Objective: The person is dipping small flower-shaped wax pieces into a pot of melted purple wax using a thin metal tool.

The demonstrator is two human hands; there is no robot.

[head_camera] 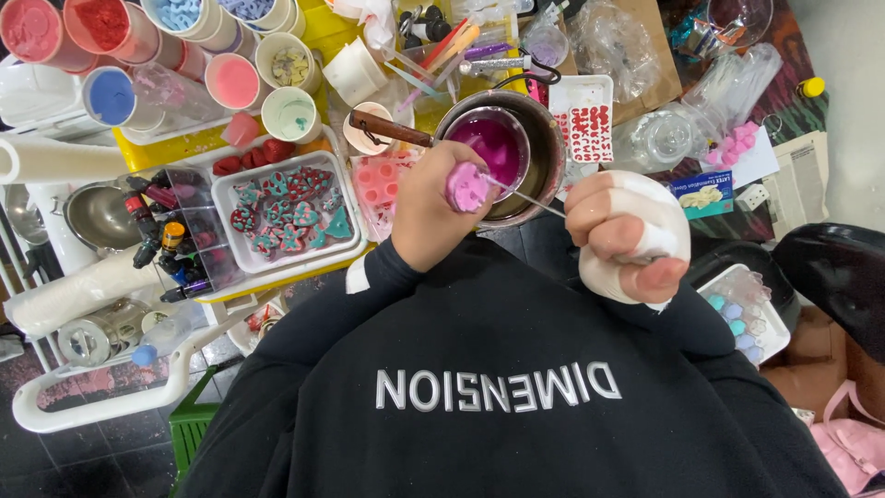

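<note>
The left hand [429,207] is closing its fingers around a small pink moulded piece [467,186], holding it just in front of a metal pot [544,152] that is carrying a cup of magenta liquid [496,146]. The right hand [622,235] is clenching into a fist around a wad of white cloth [659,221] and is gripping a thin metal pick [530,196] whose tip is touching the pink piece. A white tray [230,198] of coloured shapes is sitting near the left hand on the crowded counter [194,148]
</note>
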